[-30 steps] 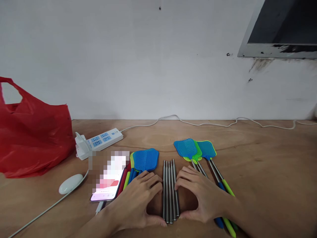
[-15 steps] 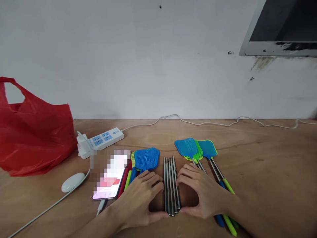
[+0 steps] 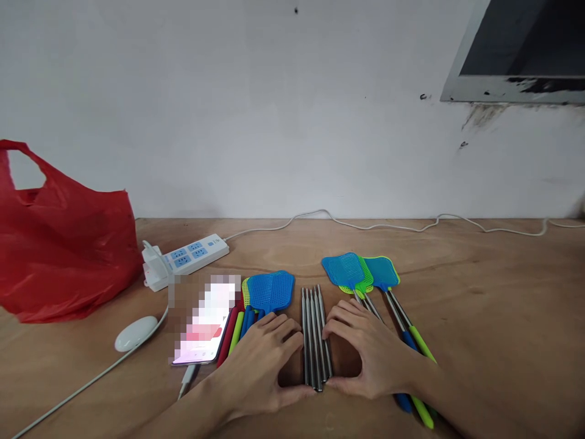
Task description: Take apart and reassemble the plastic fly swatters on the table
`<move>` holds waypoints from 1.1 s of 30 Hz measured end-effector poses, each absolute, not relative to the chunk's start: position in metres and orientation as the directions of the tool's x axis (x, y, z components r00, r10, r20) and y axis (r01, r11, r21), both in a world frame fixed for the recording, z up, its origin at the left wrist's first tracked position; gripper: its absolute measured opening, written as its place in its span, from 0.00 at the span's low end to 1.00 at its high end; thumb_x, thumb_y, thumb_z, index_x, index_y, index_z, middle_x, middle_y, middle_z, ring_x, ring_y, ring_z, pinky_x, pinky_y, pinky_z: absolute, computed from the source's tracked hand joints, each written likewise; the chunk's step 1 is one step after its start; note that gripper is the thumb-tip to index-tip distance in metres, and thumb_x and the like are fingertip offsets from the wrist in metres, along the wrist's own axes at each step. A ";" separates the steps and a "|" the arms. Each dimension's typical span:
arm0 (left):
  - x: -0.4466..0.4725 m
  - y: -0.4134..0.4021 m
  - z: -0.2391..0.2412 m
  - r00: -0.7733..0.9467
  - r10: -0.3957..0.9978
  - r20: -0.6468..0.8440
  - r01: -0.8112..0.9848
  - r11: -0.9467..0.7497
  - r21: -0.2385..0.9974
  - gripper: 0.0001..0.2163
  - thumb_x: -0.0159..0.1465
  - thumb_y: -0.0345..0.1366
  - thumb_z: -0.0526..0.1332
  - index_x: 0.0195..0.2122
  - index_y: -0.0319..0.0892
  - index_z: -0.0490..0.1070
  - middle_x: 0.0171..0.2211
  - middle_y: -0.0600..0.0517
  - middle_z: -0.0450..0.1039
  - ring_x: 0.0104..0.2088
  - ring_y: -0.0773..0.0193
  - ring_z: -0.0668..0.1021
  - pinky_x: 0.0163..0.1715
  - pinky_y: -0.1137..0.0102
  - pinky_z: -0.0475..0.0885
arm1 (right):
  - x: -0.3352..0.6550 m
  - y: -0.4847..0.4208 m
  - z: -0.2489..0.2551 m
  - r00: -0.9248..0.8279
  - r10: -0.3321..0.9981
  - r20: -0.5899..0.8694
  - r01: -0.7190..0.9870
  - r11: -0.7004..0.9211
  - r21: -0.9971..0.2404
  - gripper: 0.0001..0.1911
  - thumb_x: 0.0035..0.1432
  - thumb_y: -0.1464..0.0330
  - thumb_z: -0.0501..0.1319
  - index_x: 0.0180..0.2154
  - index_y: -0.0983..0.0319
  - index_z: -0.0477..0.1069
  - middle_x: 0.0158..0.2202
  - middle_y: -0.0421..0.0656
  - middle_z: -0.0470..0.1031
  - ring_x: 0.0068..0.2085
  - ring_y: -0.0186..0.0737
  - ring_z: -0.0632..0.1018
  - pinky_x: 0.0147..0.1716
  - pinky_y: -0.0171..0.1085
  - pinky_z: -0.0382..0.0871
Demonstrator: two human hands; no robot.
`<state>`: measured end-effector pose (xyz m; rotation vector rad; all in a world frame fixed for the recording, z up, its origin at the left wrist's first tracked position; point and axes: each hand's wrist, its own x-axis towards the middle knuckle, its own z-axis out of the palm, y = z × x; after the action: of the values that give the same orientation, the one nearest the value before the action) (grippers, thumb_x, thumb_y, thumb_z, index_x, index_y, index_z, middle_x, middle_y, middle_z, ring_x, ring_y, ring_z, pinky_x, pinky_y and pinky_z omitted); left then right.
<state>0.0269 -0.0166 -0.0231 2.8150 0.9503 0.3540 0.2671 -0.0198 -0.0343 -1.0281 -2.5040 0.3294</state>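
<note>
Left grip point(image 3: 269, 361), right grip point(image 3: 371, 352) — the metal rods point(image 3: 314, 341) lie between them.

The phone screen point(image 3: 209, 322) glares in dim light.

So I'm running just the one head cam, looking forward and down over the bench point(image 3: 479, 317). The left hand point(image 3: 265, 360) and right hand point(image 3: 372, 350) show pretty close, low and central, while the pale wall point(image 3: 228, 110) sits roughly square-on farther back, filling most of the top half.
</note>
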 end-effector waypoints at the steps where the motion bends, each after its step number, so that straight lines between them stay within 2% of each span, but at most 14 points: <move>1: 0.027 -0.017 -0.023 0.771 0.613 0.173 0.578 -0.788 0.214 0.19 0.57 0.51 0.69 0.40 0.42 0.72 0.42 0.47 0.76 0.42 0.51 0.76 0.43 0.59 0.69 | 0.267 -0.020 -0.033 -0.644 0.712 0.280 0.615 0.699 -0.364 0.23 0.43 0.59 0.72 0.40 0.61 0.70 0.41 0.46 0.73 0.44 0.51 0.71 0.48 0.50 0.61; 5: 0.027 -0.016 -0.023 0.767 0.622 0.157 0.587 -0.779 0.221 0.18 0.58 0.49 0.69 0.40 0.42 0.72 0.42 0.46 0.76 0.43 0.50 0.76 0.44 0.58 0.69 | 0.269 -0.020 -0.026 -0.660 0.697 0.282 0.598 0.714 -0.364 0.21 0.46 0.59 0.71 0.40 0.60 0.69 0.40 0.45 0.74 0.43 0.49 0.72 0.48 0.48 0.62; 7: 0.027 -0.016 -0.023 0.769 0.623 0.145 0.584 -0.777 0.236 0.18 0.57 0.50 0.69 0.40 0.42 0.72 0.42 0.46 0.76 0.43 0.50 0.76 0.45 0.58 0.68 | 0.273 -0.017 -0.025 -0.631 0.707 0.321 0.621 0.707 -0.337 0.17 0.50 0.61 0.68 0.40 0.60 0.69 0.40 0.45 0.75 0.43 0.49 0.73 0.48 0.47 0.62; 9: 0.026 -0.016 -0.022 0.773 0.620 0.135 0.579 -0.776 0.249 0.19 0.58 0.52 0.68 0.39 0.42 0.72 0.42 0.46 0.76 0.44 0.50 0.76 0.46 0.58 0.68 | 0.279 -0.011 -0.027 -0.531 0.754 0.387 0.711 0.645 -0.281 0.08 0.56 0.65 0.62 0.38 0.60 0.68 0.39 0.45 0.75 0.43 0.48 0.74 0.45 0.45 0.63; 11: 0.025 -0.017 -0.020 0.774 0.620 0.128 0.579 -0.775 0.254 0.19 0.60 0.53 0.67 0.39 0.41 0.72 0.42 0.46 0.76 0.44 0.50 0.76 0.47 0.57 0.67 | 0.285 -0.004 -0.032 -0.376 0.817 0.438 0.834 0.504 -0.225 0.02 0.60 0.70 0.56 0.35 0.60 0.67 0.35 0.44 0.75 0.38 0.46 0.75 0.38 0.42 0.63; 14: 0.023 -0.017 -0.018 0.779 0.617 0.113 0.578 -0.776 0.252 0.18 0.63 0.52 0.64 0.40 0.41 0.71 0.42 0.47 0.75 0.44 0.51 0.76 0.47 0.58 0.67 | 0.294 0.004 -0.040 -0.189 0.875 0.446 0.953 0.273 -0.133 0.02 0.59 0.68 0.57 0.35 0.59 0.66 0.31 0.43 0.76 0.33 0.46 0.76 0.27 0.38 0.56; 16: 0.022 -0.017 -0.017 0.774 0.625 0.104 0.589 -0.771 0.242 0.16 0.66 0.50 0.62 0.40 0.41 0.71 0.42 0.47 0.75 0.43 0.51 0.75 0.46 0.58 0.67 | 0.297 0.007 -0.043 -0.144 0.907 0.396 0.978 0.193 -0.084 0.04 0.58 0.68 0.58 0.37 0.59 0.66 0.31 0.42 0.77 0.30 0.46 0.77 0.24 0.38 0.49; 19: 0.020 -0.015 -0.017 0.761 0.642 0.095 0.613 -0.759 0.221 0.13 0.70 0.47 0.57 0.39 0.41 0.70 0.41 0.47 0.74 0.42 0.52 0.75 0.43 0.59 0.67 | 0.297 0.007 -0.043 -0.155 0.937 0.314 0.982 0.180 -0.051 0.07 0.57 0.70 0.58 0.40 0.59 0.67 0.31 0.42 0.79 0.28 0.45 0.78 0.23 0.38 0.45; 26: 0.019 -0.012 -0.019 0.752 0.649 0.116 0.627 -0.759 0.176 0.10 0.72 0.41 0.55 0.35 0.42 0.67 0.37 0.49 0.73 0.38 0.54 0.75 0.40 0.61 0.66 | 0.294 0.005 -0.044 -0.222 0.936 0.273 0.969 0.243 -0.044 0.13 0.56 0.72 0.58 0.44 0.61 0.69 0.33 0.46 0.79 0.31 0.48 0.79 0.25 0.38 0.46; 28: 0.020 -0.012 -0.019 0.750 0.652 0.109 0.634 -0.756 0.165 0.10 0.72 0.39 0.55 0.34 0.42 0.67 0.36 0.50 0.73 0.37 0.55 0.75 0.38 0.62 0.66 | 0.295 0.005 -0.045 -0.226 0.934 0.278 0.964 0.256 -0.075 0.15 0.55 0.74 0.57 0.45 0.60 0.69 0.33 0.46 0.79 0.31 0.48 0.78 0.25 0.38 0.48; 30: 0.020 -0.011 -0.020 0.749 0.656 0.088 0.640 -0.752 0.160 0.09 0.72 0.38 0.54 0.34 0.42 0.67 0.35 0.50 0.74 0.36 0.55 0.76 0.37 0.62 0.66 | 0.295 0.007 -0.047 -0.205 0.929 0.309 0.945 0.270 -0.184 0.15 0.53 0.74 0.57 0.44 0.59 0.69 0.29 0.42 0.77 0.30 0.46 0.77 0.26 0.37 0.50; 33: 0.019 -0.010 -0.023 0.737 0.674 0.057 0.660 -0.735 0.156 0.10 0.72 0.38 0.52 0.35 0.42 0.68 0.35 0.50 0.75 0.35 0.55 0.77 0.36 0.63 0.66 | 0.294 0.009 -0.046 -0.107 0.923 0.370 0.793 0.304 -0.528 0.13 0.50 0.74 0.57 0.39 0.58 0.67 0.22 0.34 0.68 0.23 0.37 0.71 0.25 0.35 0.53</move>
<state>0.0186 -0.0100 -0.0227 2.8100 1.0838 0.1657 0.2937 0.0091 -0.0457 -1.5223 -1.9298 0.2591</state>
